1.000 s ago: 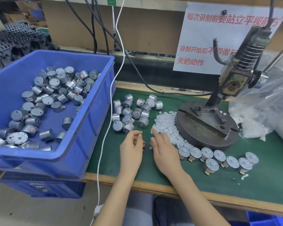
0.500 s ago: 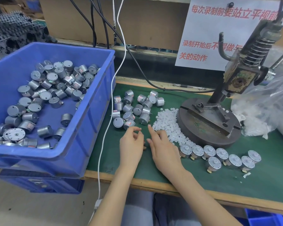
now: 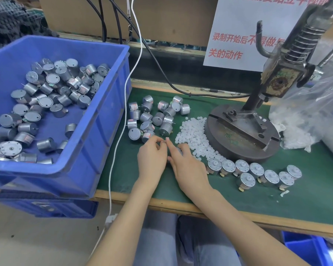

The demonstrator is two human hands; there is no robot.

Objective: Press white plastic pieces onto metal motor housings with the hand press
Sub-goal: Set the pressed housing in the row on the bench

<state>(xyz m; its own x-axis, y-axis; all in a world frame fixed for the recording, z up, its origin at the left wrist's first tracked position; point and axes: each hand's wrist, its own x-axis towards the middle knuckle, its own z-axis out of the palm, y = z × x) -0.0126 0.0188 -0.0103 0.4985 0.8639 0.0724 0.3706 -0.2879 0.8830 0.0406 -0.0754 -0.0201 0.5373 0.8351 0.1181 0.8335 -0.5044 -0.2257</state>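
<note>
My left hand [image 3: 152, 156] and right hand [image 3: 187, 167] meet on the green mat [image 3: 306, 204], at the near edge of a heap of small white plastic pieces [image 3: 193, 134]. The left thumb and forefinger are curled together and pinch what looks like one white piece. The right forefinger is stretched out to touch those fingertips, its other fingers lying flat on the heap. Loose metal motor housings [image 3: 156, 118] lie just beyond the hands. A row of housings with white faces [image 3: 256, 170] stands to the right. The hand press [image 3: 242, 131] stands behind them, its base bare.
A blue bin [image 3: 96, 131] with several more housings fills the left and overhangs the bench edge. A white cable [image 3: 121, 120] hangs down beside it. A clear bag of white pieces [image 3: 304, 120] lies right of the press. A paper sign [image 3: 236, 35] leans against the back wall.
Both hands have moved slightly away from me toward the loose housings. The right forefinger has closed in on the left fingertips, which were a little apart before.
</note>
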